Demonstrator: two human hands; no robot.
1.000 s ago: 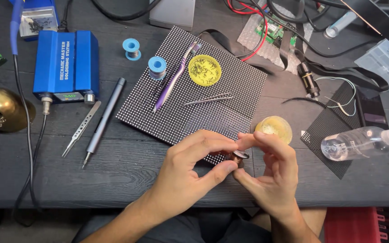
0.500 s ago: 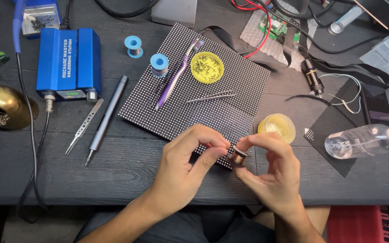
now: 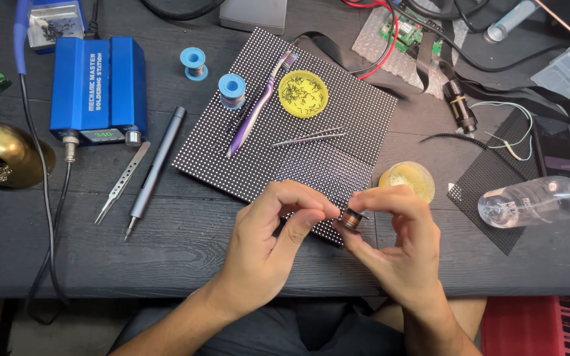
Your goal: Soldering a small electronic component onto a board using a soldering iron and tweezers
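At the near edge of the dark wooden tabletop (image 3: 100, 250), I hold a small spool of copper-coloured wire (image 3: 353, 218) between both hands. My right hand (image 3: 400, 247) pinches the spool between thumb and fingers, closed snugly around it, while my left hand (image 3: 268, 244) comes in from the other side, its thumb and forefinger narrowed to a pinch at the spool's end; whether they grip a strand of wire is too fine to tell. The spool sits just above the near corner of a black dotted LED panel (image 3: 324, 165) that lies tilted across the middle of the tabletop. On that panel rest a purple toothbrush (image 3: 258, 109), a yellow dish of small parts (image 3: 303, 93), a blue solder reel (image 3: 231, 89) and slim tweezers (image 3: 308, 138). Just beyond my right hand stands a small yellow jar (image 3: 407, 179). Toward the left edge sit a blue soldering station (image 3: 98, 89), a grey pen-shaped screwdriver (image 3: 155, 168), a second pair of tweezers (image 3: 121, 181) and a brass bowl (image 3: 4, 155). A clear plastic bottle (image 3: 536, 201) lies near the right edge.
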